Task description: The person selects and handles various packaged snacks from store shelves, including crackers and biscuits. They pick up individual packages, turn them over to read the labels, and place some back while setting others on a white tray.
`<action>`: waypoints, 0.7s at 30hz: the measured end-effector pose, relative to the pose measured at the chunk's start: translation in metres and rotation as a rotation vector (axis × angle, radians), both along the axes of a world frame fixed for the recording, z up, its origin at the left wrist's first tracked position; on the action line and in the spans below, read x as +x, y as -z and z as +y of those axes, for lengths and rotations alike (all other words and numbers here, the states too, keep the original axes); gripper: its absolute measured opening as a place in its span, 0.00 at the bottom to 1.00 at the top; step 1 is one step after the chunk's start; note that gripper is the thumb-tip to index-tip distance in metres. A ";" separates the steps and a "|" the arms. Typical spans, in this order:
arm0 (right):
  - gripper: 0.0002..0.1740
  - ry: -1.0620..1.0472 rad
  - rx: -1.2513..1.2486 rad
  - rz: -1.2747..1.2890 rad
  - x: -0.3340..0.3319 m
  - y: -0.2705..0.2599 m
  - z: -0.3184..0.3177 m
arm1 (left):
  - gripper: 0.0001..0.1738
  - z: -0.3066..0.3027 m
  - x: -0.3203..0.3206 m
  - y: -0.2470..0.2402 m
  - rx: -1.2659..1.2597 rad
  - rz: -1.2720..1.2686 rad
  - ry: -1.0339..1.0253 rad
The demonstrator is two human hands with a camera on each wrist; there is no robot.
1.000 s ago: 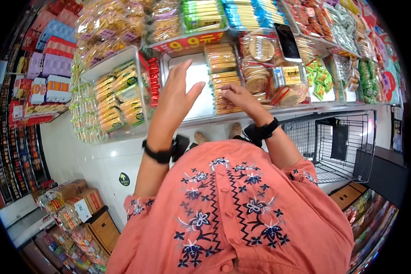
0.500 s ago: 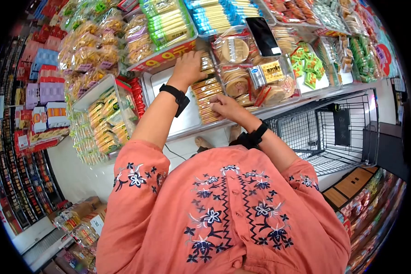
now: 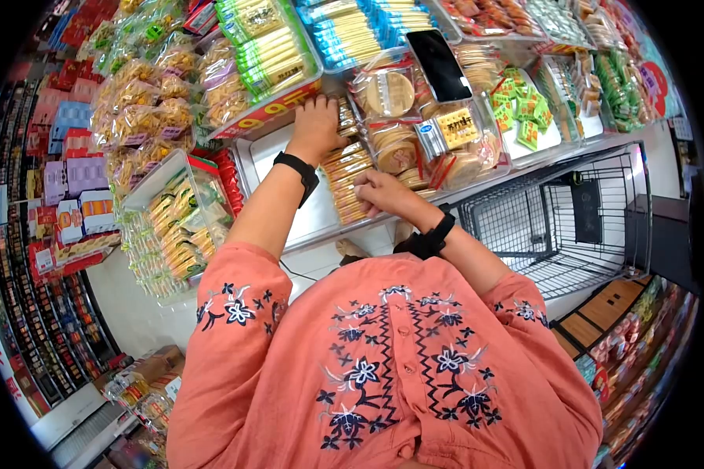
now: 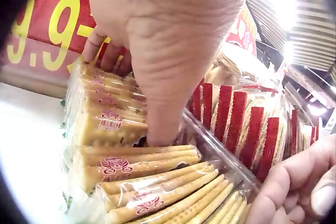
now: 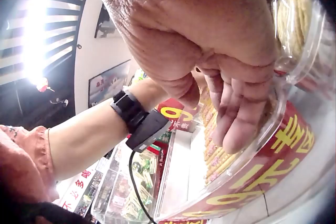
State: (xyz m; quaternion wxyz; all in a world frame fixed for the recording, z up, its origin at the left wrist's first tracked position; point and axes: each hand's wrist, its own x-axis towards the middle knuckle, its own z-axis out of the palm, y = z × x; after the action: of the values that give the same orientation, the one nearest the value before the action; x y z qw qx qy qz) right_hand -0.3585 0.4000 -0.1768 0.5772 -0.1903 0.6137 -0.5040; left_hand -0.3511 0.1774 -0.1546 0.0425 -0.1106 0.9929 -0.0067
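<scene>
My left hand (image 3: 314, 133) gripped wrapped biscuits (image 4: 111, 124), probably to hold them bunched; beside it, my right hand (image 3: 386, 193) curled loosely, empty.

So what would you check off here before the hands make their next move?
1. Left hand has a grip: ok, fingers and thumb are round cracker packs at the tray's far end.
2. Right hand free: ok, it shows nothing held, fingers loosely bent.
3. Right hand clear of the packs: cannot tell; it is very close, but contact is unclear.
4. Gripped packs out of the tray: not ok, they sit in the row.
5. Phone clear of both hands: ok, it lies beyond them.
</scene>
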 end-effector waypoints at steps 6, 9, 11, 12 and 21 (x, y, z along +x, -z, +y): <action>0.21 -0.006 -0.010 -0.020 -0.002 -0.003 0.001 | 0.49 -0.005 -0.003 -0.004 -0.012 -0.063 0.002; 0.19 -0.012 0.007 -0.018 -0.002 -0.004 0.000 | 0.48 -0.009 0.003 0.001 -0.010 -0.022 0.026; 0.19 -0.003 0.002 -0.026 -0.002 -0.001 0.001 | 0.49 -0.010 0.005 0.003 0.000 -0.009 0.049; 0.19 0.000 -0.002 -0.032 -0.002 0.002 0.001 | 0.49 -0.009 0.006 0.001 0.014 -0.003 0.052; 0.19 0.001 -0.004 -0.039 -0.001 -0.001 0.003 | 0.49 -0.009 0.010 0.003 0.000 0.029 0.037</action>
State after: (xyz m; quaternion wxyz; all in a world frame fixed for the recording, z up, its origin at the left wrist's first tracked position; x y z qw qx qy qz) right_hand -0.3590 0.4026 -0.1758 0.5883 -0.1816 0.6015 -0.5091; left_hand -0.3409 0.1686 -0.1572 0.0278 -0.0926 0.9953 -0.0060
